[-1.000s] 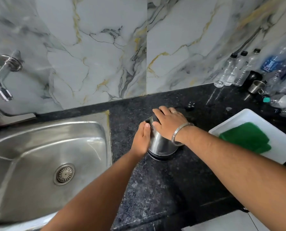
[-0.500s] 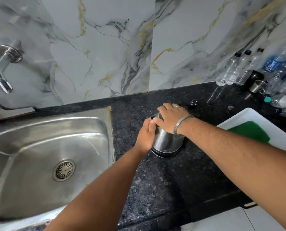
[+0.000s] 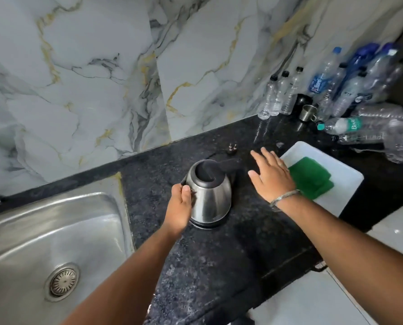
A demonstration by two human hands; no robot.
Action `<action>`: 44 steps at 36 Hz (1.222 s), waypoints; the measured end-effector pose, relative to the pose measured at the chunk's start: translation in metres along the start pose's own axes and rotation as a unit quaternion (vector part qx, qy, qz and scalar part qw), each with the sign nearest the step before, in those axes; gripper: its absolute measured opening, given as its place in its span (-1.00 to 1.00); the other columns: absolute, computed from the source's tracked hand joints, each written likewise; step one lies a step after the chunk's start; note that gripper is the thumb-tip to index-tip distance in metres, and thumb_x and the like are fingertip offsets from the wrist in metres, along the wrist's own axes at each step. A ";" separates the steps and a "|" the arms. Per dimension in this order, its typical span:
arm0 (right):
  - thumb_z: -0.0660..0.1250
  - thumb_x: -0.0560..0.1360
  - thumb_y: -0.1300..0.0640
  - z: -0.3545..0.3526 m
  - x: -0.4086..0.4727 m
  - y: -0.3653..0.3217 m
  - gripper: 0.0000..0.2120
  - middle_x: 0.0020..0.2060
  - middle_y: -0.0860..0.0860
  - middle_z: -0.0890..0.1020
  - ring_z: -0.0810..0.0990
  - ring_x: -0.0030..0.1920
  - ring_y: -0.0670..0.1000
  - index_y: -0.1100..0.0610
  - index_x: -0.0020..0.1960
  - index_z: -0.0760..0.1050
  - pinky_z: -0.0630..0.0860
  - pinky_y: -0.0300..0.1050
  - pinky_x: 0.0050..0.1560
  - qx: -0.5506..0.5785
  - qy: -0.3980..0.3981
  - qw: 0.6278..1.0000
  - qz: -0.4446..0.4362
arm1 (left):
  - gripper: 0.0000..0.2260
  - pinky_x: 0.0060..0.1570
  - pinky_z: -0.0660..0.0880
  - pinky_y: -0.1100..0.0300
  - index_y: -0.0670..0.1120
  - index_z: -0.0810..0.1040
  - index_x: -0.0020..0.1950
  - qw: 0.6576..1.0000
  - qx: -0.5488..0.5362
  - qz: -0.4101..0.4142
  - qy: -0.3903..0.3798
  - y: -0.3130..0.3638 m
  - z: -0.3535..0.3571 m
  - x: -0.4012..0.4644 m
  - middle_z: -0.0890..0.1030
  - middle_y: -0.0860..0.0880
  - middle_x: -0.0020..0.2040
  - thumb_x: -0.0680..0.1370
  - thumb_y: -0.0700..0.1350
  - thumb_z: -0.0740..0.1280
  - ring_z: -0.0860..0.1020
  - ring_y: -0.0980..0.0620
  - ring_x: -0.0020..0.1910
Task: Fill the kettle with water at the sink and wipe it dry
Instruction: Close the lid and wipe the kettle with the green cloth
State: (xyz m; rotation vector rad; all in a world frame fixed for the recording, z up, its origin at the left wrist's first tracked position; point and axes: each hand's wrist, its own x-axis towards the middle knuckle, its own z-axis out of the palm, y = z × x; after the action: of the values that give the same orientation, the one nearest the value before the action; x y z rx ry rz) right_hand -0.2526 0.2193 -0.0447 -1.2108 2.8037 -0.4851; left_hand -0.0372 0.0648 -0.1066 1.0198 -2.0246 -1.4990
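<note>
Here the steel kettle [image 3: 210, 195] stands upright on the dark speckled counter [image 3: 219, 254], just right of the sink [image 3: 55, 231], with its black lid shut. The left hand [image 3: 179, 212] cups the kettle's left flank, thumb laid on the metal; the other fingers curl round the far side and are hidden. The right hand [image 3: 272, 177] hangs flat and clear of the kettle, fingers spread, over the gap between it and the white tray [image 3: 346, 181]. That hand hides the near-left corner of the green cloth [image 3: 310, 177] lying on the tray. A plug [image 3: 232, 148] lies on the counter beyond the kettle; its cord is hard to trace against the stone. Far right, plastic bottles [image 3: 325, 90] crowd the wall, seemingly around a small metal cup [image 3: 307, 113]. The sink runs off the left edge.
</note>
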 end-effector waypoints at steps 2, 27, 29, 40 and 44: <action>0.25 0.60 0.00 -0.005 0.002 0.049 -0.42 0.56 0.20 0.23 0.20 0.53 0.23 0.10 0.56 0.20 0.17 0.13 0.50 0.011 -0.024 0.994 0.111 | -0.77 -0.08 0.43 0.14 0.04 0.32 -0.02 1.000 0.013 0.003 -0.025 0.002 0.008 -0.004 0.46 0.09 -0.13 0.64 0.18 0.10 0.47 0.08 -0.13; 0.59 0.18 -0.33 0.026 0.119 0.264 0.05 0.32 0.27 0.53 0.54 0.27 0.28 0.34 0.39 0.36 0.48 0.08 0.11 0.055 -0.191 0.899 0.390 | -0.37 0.58 0.00 -0.08 0.12 -0.08 0.65 0.856 0.438 0.209 -0.179 0.107 0.075 0.089 0.06 0.03 0.65 0.62 0.29 -0.05 -0.06 -0.02 0.63; 0.62 0.25 -0.20 0.026 0.120 0.261 -0.02 0.36 0.26 0.49 0.50 0.30 0.29 0.31 0.44 0.31 0.46 0.10 0.19 0.117 -0.196 0.891 0.392 | -0.37 0.58 0.01 -0.08 0.12 -0.08 0.65 0.858 0.435 0.206 -0.178 0.108 0.075 0.088 0.06 0.03 0.65 0.62 0.29 -0.05 -0.05 -0.02 0.63; 0.49 0.46 0.06 -0.041 0.048 0.170 -0.78 -0.09 0.10 0.77 0.76 -0.18 0.13 0.12 0.07 0.66 0.64 0.05 -0.25 0.675 -0.108 0.651 0.331 | -0.32 0.50 0.21 -0.16 0.27 -0.08 0.61 0.855 0.448 0.162 -0.205 0.112 0.073 0.090 0.09 0.05 0.65 0.57 0.31 0.17 -0.03 -0.03 0.64; 0.47 0.46 0.00 -0.047 0.022 0.104 -0.75 0.00 0.09 0.76 0.74 -0.03 0.16 0.08 0.09 0.68 0.67 0.13 -0.20 0.762 0.001 0.592 0.262 | -0.36 0.48 0.24 -0.16 0.29 -0.07 0.61 0.872 0.436 0.141 -0.173 0.112 0.077 0.092 0.11 0.06 0.64 0.59 0.25 0.16 0.00 -0.04 0.63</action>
State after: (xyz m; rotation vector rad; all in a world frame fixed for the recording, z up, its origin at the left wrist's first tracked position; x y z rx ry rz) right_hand -0.3484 0.2826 -0.0297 0.0642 1.3447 -2.0111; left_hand -0.1849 0.0597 -0.0348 0.6885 -3.0634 -0.5947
